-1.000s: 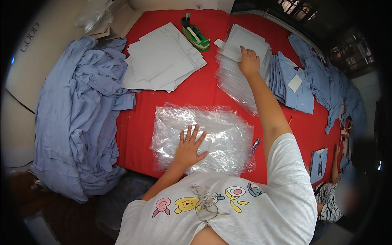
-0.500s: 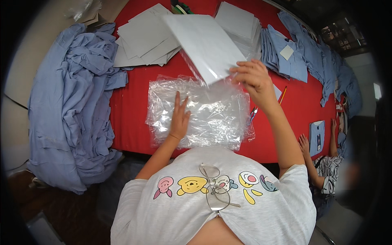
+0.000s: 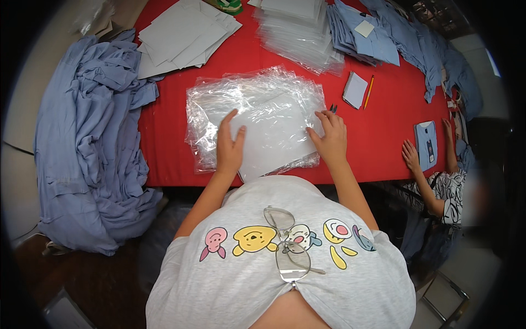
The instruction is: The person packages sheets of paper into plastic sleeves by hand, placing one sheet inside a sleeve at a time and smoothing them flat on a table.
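Note:
A pile of clear plastic bags [image 3: 205, 129] lies on the red-covered table in front of me. On its near part rests a white rectangular sheet [image 3: 271, 134], set slightly askew; shine on it suggests clear plastic, but I cannot tell how the plastic lies around it. My left hand [image 3: 230, 143] is at the sheet's left side, thumb and fingers apart. At the right side is my right hand [image 3: 331, 137], its fingers spread near the edge of the pile. Neither hand grips anything.
Loose white sheets [image 3: 183, 33] and a stack of plastic-sleeved sheets [image 3: 296, 35] lie beyond. Blue garments [image 3: 90, 148] heap at left; folded blue shirts [image 3: 364, 38] lie far right. A notepad [image 3: 355, 90] and pencil [image 3: 369, 92] are right. Another person's hand [image 3: 410, 155] is beside a folded shirt [image 3: 426, 143].
The white sheet my right hand held up is no longer in the air; one now lies on the bag pile. My right hand has come down and opened. The whole view has shifted.

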Demonstrator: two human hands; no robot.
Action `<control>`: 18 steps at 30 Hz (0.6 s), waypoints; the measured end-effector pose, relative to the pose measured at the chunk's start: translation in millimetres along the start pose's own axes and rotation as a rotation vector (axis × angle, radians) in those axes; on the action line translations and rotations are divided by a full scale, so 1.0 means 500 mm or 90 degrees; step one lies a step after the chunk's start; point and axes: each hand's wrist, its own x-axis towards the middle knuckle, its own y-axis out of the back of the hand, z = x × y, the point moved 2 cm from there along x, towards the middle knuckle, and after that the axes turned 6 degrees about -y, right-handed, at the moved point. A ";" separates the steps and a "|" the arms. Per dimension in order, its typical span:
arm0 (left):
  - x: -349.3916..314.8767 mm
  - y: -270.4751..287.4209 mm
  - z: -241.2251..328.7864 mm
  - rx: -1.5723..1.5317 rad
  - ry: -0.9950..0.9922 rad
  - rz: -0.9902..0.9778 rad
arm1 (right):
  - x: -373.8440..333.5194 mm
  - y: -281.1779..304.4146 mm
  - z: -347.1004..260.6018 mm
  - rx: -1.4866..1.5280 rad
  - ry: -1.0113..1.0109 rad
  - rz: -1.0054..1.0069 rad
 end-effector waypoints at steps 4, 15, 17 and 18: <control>-0.045 -0.128 -0.016 0.364 -0.047 -0.284 | -0.038 -0.094 0.063 -0.033 -0.060 0.008; -0.057 -0.114 -0.069 0.429 -0.171 -0.269 | -0.024 -0.091 0.101 -0.031 -0.059 0.030; -0.057 -0.113 -0.066 0.418 -0.182 -0.263 | -0.022 -0.078 0.106 -0.015 -0.061 0.033; -0.057 -0.112 -0.064 0.421 -0.186 -0.262 | -0.022 -0.074 0.106 -0.009 -0.053 0.038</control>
